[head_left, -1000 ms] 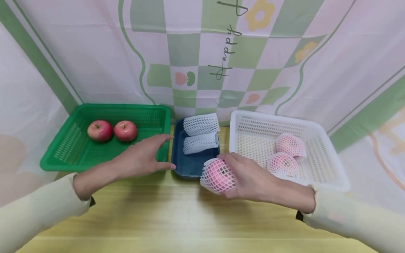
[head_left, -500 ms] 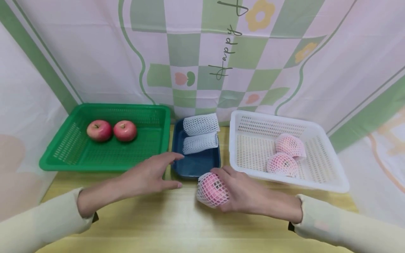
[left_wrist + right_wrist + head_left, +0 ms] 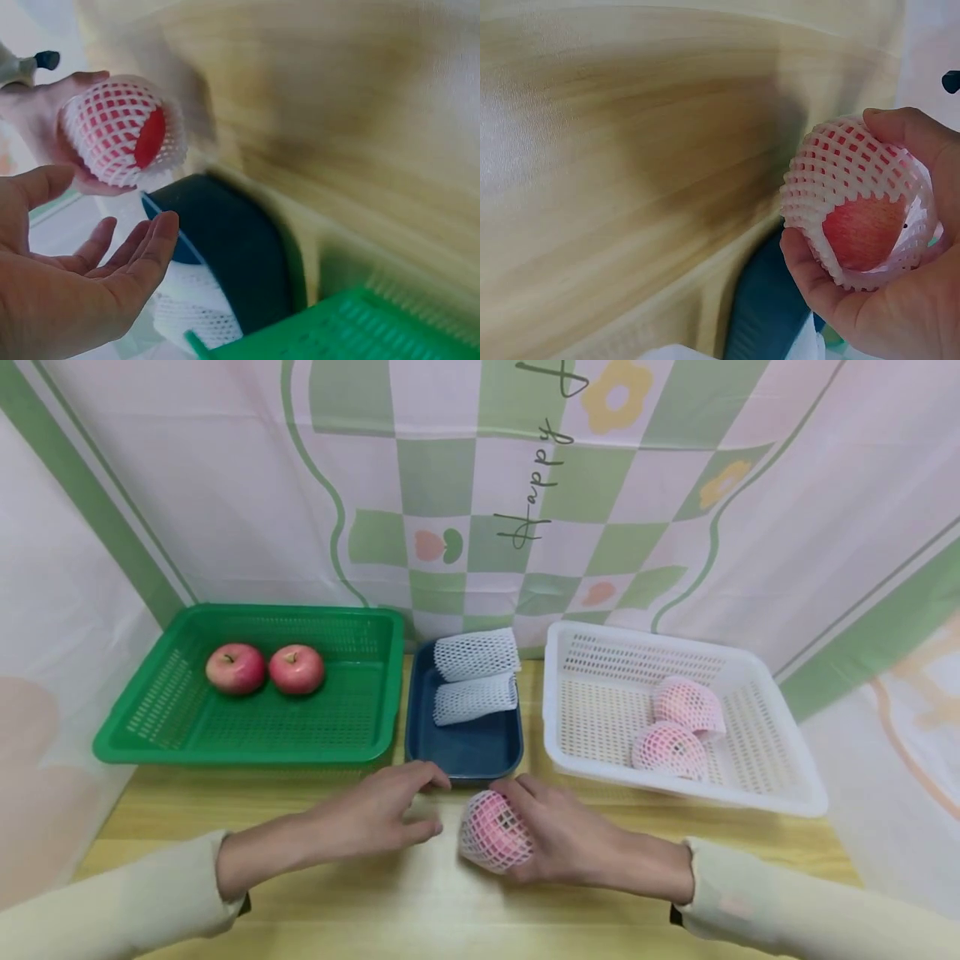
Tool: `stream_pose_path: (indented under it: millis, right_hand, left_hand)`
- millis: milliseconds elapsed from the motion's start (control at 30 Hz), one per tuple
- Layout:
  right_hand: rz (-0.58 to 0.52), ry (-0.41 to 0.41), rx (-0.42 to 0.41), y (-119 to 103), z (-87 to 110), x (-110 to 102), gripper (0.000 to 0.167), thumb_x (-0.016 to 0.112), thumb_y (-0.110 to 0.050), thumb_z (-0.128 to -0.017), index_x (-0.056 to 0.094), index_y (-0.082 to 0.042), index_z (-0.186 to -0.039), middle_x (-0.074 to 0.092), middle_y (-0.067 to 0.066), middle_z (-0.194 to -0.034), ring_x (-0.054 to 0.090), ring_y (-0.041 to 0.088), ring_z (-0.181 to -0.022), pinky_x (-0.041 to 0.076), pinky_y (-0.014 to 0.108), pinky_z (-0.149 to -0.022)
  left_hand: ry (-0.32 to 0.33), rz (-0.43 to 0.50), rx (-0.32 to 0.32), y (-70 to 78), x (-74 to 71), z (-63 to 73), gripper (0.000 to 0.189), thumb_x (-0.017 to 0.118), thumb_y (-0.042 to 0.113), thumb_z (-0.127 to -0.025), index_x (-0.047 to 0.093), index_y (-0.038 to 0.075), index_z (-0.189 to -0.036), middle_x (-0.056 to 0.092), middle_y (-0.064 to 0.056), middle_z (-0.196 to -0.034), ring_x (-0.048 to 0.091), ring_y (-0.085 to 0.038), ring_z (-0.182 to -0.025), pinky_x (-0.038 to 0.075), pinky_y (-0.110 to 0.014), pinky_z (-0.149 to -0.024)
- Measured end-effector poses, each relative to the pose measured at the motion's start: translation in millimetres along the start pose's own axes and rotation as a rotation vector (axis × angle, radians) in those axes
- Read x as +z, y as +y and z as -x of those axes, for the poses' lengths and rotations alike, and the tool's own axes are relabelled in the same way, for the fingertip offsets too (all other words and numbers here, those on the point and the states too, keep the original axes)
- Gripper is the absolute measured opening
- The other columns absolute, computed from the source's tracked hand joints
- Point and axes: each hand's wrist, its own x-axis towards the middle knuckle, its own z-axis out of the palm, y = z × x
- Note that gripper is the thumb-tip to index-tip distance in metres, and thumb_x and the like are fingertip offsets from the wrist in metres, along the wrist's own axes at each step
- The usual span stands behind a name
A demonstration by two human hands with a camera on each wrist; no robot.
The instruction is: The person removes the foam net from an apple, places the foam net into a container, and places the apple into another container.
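Observation:
My right hand [image 3: 573, 835] grips an apple [image 3: 497, 832] wrapped in a white foam net, just in front of the blue tray. In the right wrist view a patch of bare red apple [image 3: 866, 232] shows through the opening of the net [image 3: 840, 161]. My left hand [image 3: 371, 810] is held to the left of the wrapped apple, apart from it, its fingers relaxed and holding nothing. In the left wrist view that hand [image 3: 90, 277] has its fingers loosely bent below the wrapped apple [image 3: 112, 131].
Two bare apples [image 3: 297, 669] lie in the green basket [image 3: 240, 755] at left. Two folded foam nets [image 3: 476, 699] lie in the blue tray [image 3: 465, 760]. At right, the white basket [image 3: 592, 760] holds two net-wrapped apples [image 3: 670, 749]. A printed curtain [image 3: 435, 477] hangs behind.
The right hand has brought the wrapped apple down toward the front edge and slightly left. My left hand has moved nearer and to the right, from beside the green basket to below the tray.

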Motion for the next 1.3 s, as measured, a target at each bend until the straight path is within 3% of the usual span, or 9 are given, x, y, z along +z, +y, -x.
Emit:
stream_pose_path:
  millis: [233, 467, 600, 967, 1133, 1300]
  right_hand:
    - [0.003, 0.012, -0.012, 3, 1.1, 8, 0.093, 0.097, -0.032, -0.066, 0.054, -0.001, -0.142, 0.065, 0.014, -0.124, 0.070, 0.026, -0.099, 0.063, 0.041, -0.083]
    - [0.005, 0.035, -0.040, 5, -0.5, 14, 0.091, 0.097, -0.034, -0.067, 0.055, -0.002, -0.141, 0.066, 0.009, -0.119, 0.068, 0.020, -0.097, 0.062, 0.034, -0.083]
    - [-0.006, 0.030, -0.038, 5, -0.9, 16, 0.092, 0.097, -0.033, -0.067, 0.054, -0.001, -0.142, 0.066, 0.008, -0.119, 0.067, 0.020, -0.098, 0.062, 0.034, -0.084]
    - [-0.027, 0.011, -0.039, 4, -0.2, 18, 0.093, 0.097, -0.032, -0.069, 0.052, 0.000, -0.144, 0.066, 0.011, -0.124, 0.069, 0.024, -0.102, 0.063, 0.038, -0.086]
    - [-0.033, 0.013, -0.044, 5, -0.9, 18, 0.094, 0.097, -0.031, -0.068, 0.052, -0.001, -0.145, 0.065, 0.012, -0.126, 0.069, 0.024, -0.103, 0.063, 0.037, -0.086]
    - [-0.041, 0.016, -0.043, 4, -0.6, 19, 0.095, 0.097, -0.030, -0.067, 0.052, 0.000, -0.145, 0.065, 0.012, -0.126, 0.069, 0.023, -0.104, 0.062, 0.037, -0.087]
  left_hand:
    - [-0.005, 0.118, 0.048, -12.4, 15.4, -4.1, 0.032, 0.075, 0.010, -0.095, 0.065, -0.001, -0.124, 0.070, -0.019, -0.125, 0.070, -0.034, -0.113, 0.061, -0.043, -0.095]
    - [0.015, 0.299, 0.013, -25.9, 35.5, -9.0, 0.028, 0.068, -0.005, -0.091, 0.066, -0.009, -0.118, 0.071, -0.023, -0.117, 0.074, -0.034, -0.106, 0.061, -0.024, -0.087]
    - [0.035, 0.381, 0.011, -32.1, 48.6, -12.0, 0.026, 0.063, -0.011, -0.087, 0.067, -0.011, -0.113, 0.072, -0.023, -0.113, 0.075, -0.036, -0.103, 0.060, -0.020, -0.084]
    - [0.110, 0.451, 0.034, -36.5, 70.3, -17.9, 0.019, 0.071, -0.011, -0.091, 0.072, -0.006, -0.109, 0.077, -0.017, -0.104, 0.077, -0.023, -0.090, 0.060, -0.018, -0.077]
    - [0.105, 0.496, 0.022, -36.9, 74.2, -19.7, 0.027, 0.073, -0.010, -0.089, 0.070, -0.008, -0.116, 0.076, -0.020, -0.110, 0.077, -0.025, -0.094, 0.060, -0.018, -0.081]
    - [0.072, 0.609, -0.022, -35.2, 76.4, -20.5, 0.041, 0.080, -0.009, -0.086, 0.066, -0.010, -0.125, 0.074, -0.023, -0.117, 0.077, -0.030, -0.101, 0.062, -0.023, -0.085]
